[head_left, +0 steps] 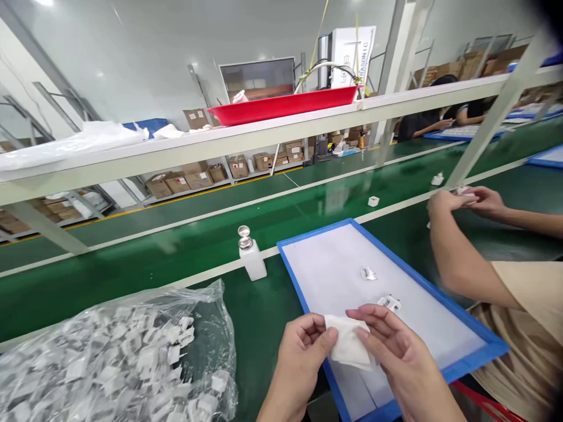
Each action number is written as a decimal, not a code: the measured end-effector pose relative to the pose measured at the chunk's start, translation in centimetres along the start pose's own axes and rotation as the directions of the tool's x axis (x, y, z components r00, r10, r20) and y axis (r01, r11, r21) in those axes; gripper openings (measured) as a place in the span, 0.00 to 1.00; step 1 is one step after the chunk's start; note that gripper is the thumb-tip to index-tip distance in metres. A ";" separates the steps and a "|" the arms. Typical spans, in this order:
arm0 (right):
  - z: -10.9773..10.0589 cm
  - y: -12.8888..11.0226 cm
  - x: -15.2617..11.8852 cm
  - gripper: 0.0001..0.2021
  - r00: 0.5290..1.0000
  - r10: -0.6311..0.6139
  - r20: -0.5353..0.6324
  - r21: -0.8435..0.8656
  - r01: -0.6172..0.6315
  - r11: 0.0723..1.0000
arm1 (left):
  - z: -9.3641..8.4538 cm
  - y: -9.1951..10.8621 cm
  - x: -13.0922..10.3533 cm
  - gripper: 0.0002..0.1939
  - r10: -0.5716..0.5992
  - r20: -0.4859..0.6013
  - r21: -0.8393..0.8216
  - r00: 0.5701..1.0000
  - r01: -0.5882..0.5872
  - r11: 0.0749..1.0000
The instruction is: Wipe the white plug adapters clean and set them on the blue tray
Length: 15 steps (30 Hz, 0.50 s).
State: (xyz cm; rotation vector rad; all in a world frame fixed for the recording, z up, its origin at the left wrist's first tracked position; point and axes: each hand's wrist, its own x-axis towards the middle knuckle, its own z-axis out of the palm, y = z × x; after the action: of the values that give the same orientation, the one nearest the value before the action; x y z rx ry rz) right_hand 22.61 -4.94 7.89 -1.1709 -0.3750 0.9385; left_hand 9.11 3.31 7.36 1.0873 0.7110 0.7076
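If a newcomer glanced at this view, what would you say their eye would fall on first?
Probably the red tray on the shelf, its strong colour standing out near top centre. Next might come the white cloth held between the left hand and right hand, above the blue-framed board. At lower left, a clear bag holds a heap of white parts.

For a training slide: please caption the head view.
Left hand and right hand hold a white cloth at a blue-rimmed tray; a bottle stands nearby.
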 end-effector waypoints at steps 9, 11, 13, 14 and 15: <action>1.2 1.1 -0.3 0.22 0.930 0.306 0.201 -0.096 -0.293 0.951 | -1.7 -0.7 -1.4 0.19 0.026 -0.112 -0.141 0.993 -0.042 0.989; 1.5 1.3 -0.4 0.19 0.931 0.263 0.252 -0.129 -0.237 0.963 | -2.1 -0.8 -1.7 0.18 0.044 -0.118 -0.123 0.992 -0.058 0.991; 1.8 1.5 -0.5 0.17 0.942 0.219 0.255 -0.123 -0.193 0.973 | -2.6 -1.0 -2.0 0.19 0.049 -0.099 -0.098 0.994 -0.059 0.993; 1.9 1.6 -0.5 0.16 0.948 0.208 0.241 -0.115 -0.185 0.976 | -2.8 -1.1 -2.2 0.20 0.045 -0.077 -0.091 0.996 -0.052 0.995; 2.0 1.7 -0.6 0.17 0.952 0.204 0.228 -0.113 -0.183 0.977 | -3.0 -1.2 -2.4 0.21 0.039 -0.049 -0.089 0.998 -0.043 0.995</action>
State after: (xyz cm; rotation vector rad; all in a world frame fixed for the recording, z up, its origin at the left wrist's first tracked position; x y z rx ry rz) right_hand 20.17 -4.04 7.24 -1.1957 -0.5067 1.2512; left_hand 5.47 2.56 5.68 1.0083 0.6921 0.7950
